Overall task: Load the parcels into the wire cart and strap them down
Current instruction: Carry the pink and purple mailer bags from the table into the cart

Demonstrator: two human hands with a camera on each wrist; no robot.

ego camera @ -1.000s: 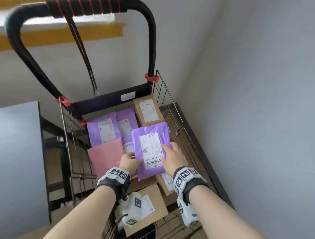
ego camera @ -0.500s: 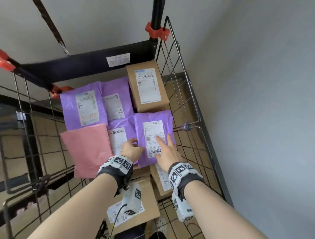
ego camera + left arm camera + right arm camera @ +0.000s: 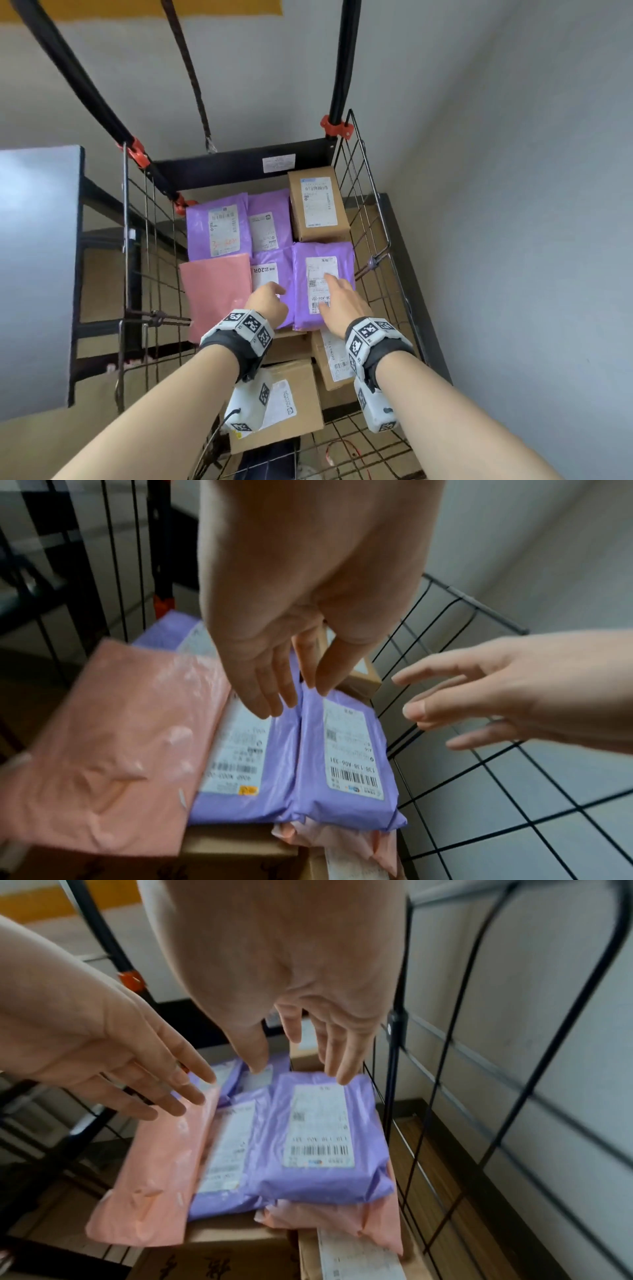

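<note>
Since the earlier frames, both hands have been lifted off the purple plastic mailer with the white barcode label [image 3: 323, 284], which is now left lying flat on the top layer, at the right side of the black wire cart [image 3: 368, 192], just beside its right mesh wall.

On the top layer four purple mailers, one pink plastic mailer [image 3: 215, 294] and one brown cardboard box [image 3: 317, 204] are counted. More cardboard boxes are seen beneath, nearer the person; their number cannot be told. A dark braided strap [image 3: 191, 78] is seen hanging from above at the back of the cart, clear of the parcels.

The left hand [image 3: 274, 647] is held over the load with fingers straight and close together, nothing gripped. The right hand [image 3: 308, 1031] is likewise held above the released mailer, fingers loosely spread, nothing gripped.
</note>
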